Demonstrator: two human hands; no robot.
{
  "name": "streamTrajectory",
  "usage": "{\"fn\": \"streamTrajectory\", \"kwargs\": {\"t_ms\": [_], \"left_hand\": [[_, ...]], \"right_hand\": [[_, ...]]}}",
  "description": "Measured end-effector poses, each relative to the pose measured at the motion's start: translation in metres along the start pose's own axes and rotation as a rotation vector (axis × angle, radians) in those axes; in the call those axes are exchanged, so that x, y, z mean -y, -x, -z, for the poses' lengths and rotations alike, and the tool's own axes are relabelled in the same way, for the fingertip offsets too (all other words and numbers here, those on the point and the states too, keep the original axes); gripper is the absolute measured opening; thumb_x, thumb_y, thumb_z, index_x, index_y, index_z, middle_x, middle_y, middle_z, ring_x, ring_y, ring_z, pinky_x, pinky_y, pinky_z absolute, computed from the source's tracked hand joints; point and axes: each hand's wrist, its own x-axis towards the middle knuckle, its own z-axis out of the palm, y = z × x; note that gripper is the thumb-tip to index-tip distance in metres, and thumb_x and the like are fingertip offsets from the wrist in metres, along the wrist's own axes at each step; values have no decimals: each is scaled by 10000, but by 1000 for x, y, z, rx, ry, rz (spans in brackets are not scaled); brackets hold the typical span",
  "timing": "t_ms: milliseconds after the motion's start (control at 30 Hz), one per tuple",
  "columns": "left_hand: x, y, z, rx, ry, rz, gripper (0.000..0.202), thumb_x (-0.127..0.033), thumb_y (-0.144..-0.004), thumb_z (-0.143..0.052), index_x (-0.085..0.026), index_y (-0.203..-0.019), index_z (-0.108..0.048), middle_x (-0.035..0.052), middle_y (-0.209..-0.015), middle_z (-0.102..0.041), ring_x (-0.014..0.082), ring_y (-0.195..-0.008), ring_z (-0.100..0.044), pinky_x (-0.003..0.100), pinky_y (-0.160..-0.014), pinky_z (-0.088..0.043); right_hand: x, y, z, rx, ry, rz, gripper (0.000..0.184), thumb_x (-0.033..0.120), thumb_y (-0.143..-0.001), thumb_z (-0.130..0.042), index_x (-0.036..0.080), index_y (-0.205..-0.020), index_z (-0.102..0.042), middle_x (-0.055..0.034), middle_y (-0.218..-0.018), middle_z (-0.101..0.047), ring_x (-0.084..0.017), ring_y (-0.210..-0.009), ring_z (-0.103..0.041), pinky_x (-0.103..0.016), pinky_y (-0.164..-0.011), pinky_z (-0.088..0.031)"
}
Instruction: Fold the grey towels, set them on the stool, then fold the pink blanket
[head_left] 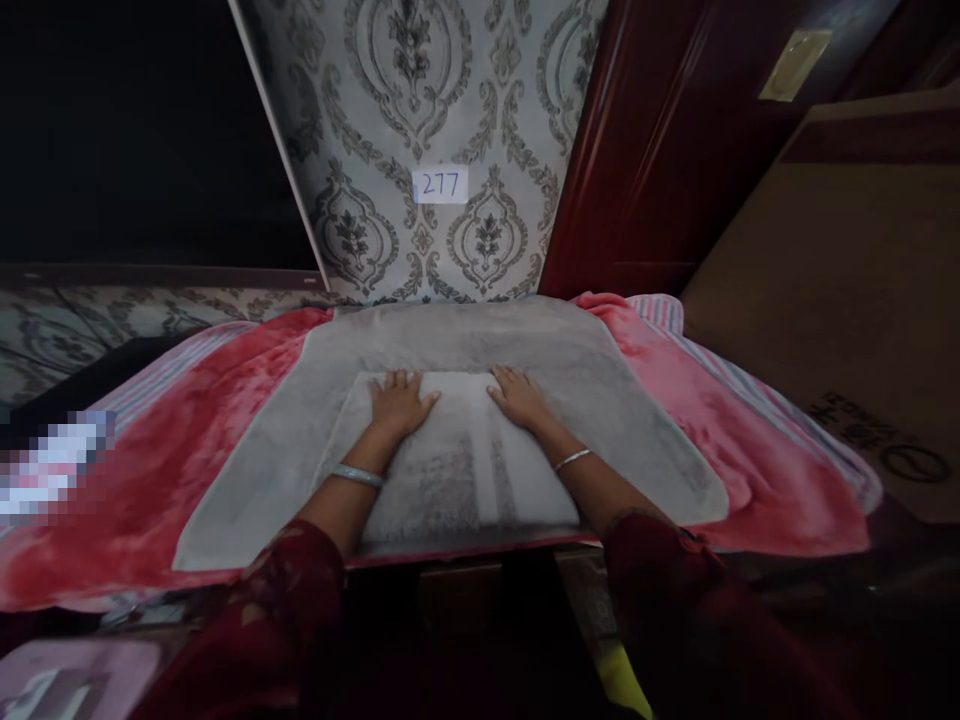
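Note:
A grey towel (pixel 600 400) lies spread over a red-pink blanket (pixel 135 480) on a table. A smaller, lighter folded piece of towel (pixel 457 470) rests on its middle, near me. My left hand (pixel 399 402) lies flat on the far left corner of that folded piece, fingers stretched out. My right hand (pixel 517 395) lies flat on the far right corner, fingers also spread. Both wrists wear a silver bangle. Neither hand holds anything.
Patterned grey wallpaper (pixel 450 100) with a label reading 277 (pixel 440 185) stands behind the table. A dark red door (pixel 660 140) is at the back right, a brown cardboard box (pixel 847 280) at the right. The left background is dark.

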Motion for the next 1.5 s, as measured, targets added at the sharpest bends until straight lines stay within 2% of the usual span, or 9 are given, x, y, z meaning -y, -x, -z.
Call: {"fn": "streamTrajectory", "kwargs": {"t_ms": [200, 400, 533, 633, 1100, 1200, 1300, 1400, 1500], "left_hand": [[43, 61, 8, 85, -37, 27, 705, -581, -977, -259, -189, -1560, -320, 158, -1647, -238, 356, -1524, -177, 643, -1163, -232], [44, 114, -2, -45, -56, -33, 644, -500, -993, -269, -175, -1541, -362, 156, -1621, -303, 318, -1515, -229, 608, -1167, -268], [41, 114, -1, -28, -36, -8, 649, -505, -993, -263, -173, -1542, -359, 149, -1626, -293, 312, -1519, -221, 591, -1154, -308], [41, 112, 0, -20, -26, -10, 654, -511, -994, -254, -173, -1546, -351, 143, -1634, -277, 303, -1523, -209, 579, -1155, -313], [44, 113, -3, -28, -9, -17, 645, -508, -1000, -252, -183, -1548, -349, 134, -1638, -270, 298, -1527, -195, 562, -1160, -310], [44, 113, -3, -38, -2, -22, 639, -499, -999, -265, -177, -1542, -362, 140, -1634, -278, 306, -1524, -204, 564, -1155, -315], [44, 113, -2, -33, 8, -25, 641, -492, -998, -275, -163, -1542, -361, 149, -1633, -276, 320, -1522, -205, 583, -1153, -305], [44, 113, -2, -40, 17, -33, 641, -482, -997, -284, -151, -1540, -365, 156, -1629, -281, 327, -1521, -205, 591, -1150, -301], [45, 113, -3, -48, 22, -42, 640, -475, -995, -294, -143, -1537, -370, 161, -1629, -281, 331, -1521, -202, 592, -1144, -308]], "right_hand": [[0, -1, 10, 43, -6, -15, 600, 384, -1048, -269, 102, -1577, -257, -106, -1636, -253, -245, -1509, -190, -458, -1216, -157], [38, 35, 19, 51, 1, -65, 612, 400, -1045, -250, 108, -1582, -247, -161, -1648, -178, -283, -1524, -139, -525, -1200, -175], [77, 97, 3, 33, 20, 137, 657, 485, -1027, -305, 154, -1591, -246, -112, -1660, -142, -244, -1535, -86, -480, -1220, -142], [83, 128, -5, 34, 33, 110, 678, 502, -1017, -315, 118, -1576, -286, -121, -1649, -173, -238, -1533, -112, -467, -1227, -131], [20, 164, 1, -62, 102, -168, 576, 266, -990, -290, 128, -1544, -357, -114, -1617, -293, -252, -1505, -223, -532, -1191, -211], [32, 175, 5, -142, 94, -146, 569, 273, -991, -316, 126, -1539, -367, -135, -1605, -319, -275, -1503, -226, -554, -1192, -194], [61, 187, 1, -217, 78, 46, 621, 298, -983, -392, 128, -1571, -286, -136, -1628, -262, -262, -1527, -140, -544, -1214, -153], [86, 196, -11, -161, 64, 204, 715, 286, -934, -506, 118, -1580, -247, -125, -1636, -247, -245, -1532, -109, -512, -1229, -156], [87, 201, -20, -139, 64, 211, 775, 215, -885, -547, 111, -1583, -224, -115, -1638, -247, -242, -1527, -137, -493, -1229, -178]]}}
